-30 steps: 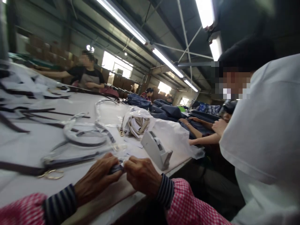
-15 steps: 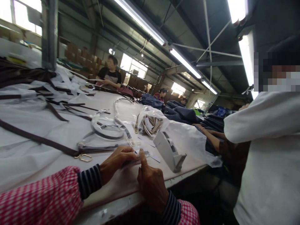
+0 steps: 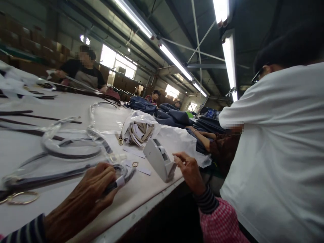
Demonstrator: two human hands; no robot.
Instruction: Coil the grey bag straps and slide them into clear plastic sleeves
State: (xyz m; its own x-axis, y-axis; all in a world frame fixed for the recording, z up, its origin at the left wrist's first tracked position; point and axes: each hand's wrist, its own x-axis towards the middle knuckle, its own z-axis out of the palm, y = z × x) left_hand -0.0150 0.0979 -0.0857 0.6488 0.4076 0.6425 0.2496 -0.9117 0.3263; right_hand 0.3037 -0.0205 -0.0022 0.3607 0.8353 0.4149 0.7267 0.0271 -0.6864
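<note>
My left hand is closed around a dark coiled belt at the table's near side. White paper or plastic shows on the coil. A small gold buckle lies just beyond it; whether it belongs to this belt I cannot tell. At the front end of a grey tape dispenser, my right hand has thumb and forefinger pinched together. Any tape between those fingertips is too small to make out. Left of the dispenser, white paper slips lie flat on the tabletop.
Plastic-wrapped straps curl across the table on the left, near a large gold ring. Behind the dispenser sits a clear bag of beige straps. Dark blue fabric is piled farther back. A co-worker in white stands close on the right.
My hands have come apart: the right has moved right to the dispenser's end, while the left keeps the coiled belt. The view has turned right and closer to the table.
</note>
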